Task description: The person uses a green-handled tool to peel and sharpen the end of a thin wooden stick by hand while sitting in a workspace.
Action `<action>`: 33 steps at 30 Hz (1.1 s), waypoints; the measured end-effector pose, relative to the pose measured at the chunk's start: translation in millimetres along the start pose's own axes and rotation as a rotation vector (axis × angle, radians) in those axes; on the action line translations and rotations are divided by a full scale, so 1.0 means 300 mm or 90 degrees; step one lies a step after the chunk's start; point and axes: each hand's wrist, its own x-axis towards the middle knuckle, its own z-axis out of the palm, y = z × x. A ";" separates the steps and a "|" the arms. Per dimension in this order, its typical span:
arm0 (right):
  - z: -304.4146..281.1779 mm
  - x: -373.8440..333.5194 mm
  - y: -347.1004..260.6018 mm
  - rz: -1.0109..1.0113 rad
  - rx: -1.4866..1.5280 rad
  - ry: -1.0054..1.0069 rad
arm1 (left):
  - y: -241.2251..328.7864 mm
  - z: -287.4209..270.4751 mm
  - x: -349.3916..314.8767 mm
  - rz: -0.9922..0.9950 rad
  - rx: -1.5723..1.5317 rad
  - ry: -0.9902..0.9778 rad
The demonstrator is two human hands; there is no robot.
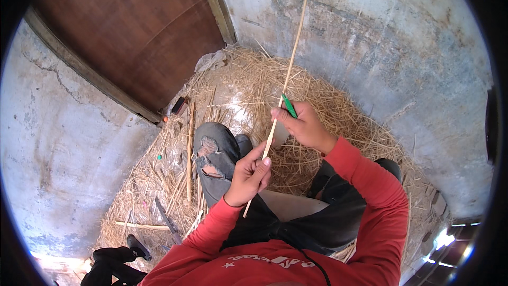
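A long, thin, pale stick (295, 43), like a split bamboo strip, slants up from over my lap toward the wall. My left hand (247, 179) is closed round its lower part, thumb laid along it. Further up, my right hand (306, 127) pinches the stick between thumb and fingers. That same hand also holds a slim green tool (289, 105), whose end lies against the stick; whether it has a blade I cannot make out. Below my left hand, the stick's lower tip pokes out above my dark trousers.
Straw-like shavings (338, 111) cover the floor around my crossed legs. To the left lie longer strips (190, 164), a long dark blade (165, 214), and a small dark block (179, 105). A brown door (132, 32) and stained walls (370, 37) close in the corner. Another person's dark-clothed leg (111, 265) shows lower left.
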 end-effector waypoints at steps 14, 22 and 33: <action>-0.024 -0.011 -0.039 -0.022 -0.062 -0.063 | 0.006 -0.030 0.006 0.008 0.051 0.026; -0.014 -0.024 -0.060 -0.024 -0.056 -0.064 | -0.015 -0.048 0.016 0.029 -0.004 0.052; 0.083 -0.118 -0.101 -0.049 -0.534 -0.115 | -0.014 -0.076 0.048 0.045 0.043 0.114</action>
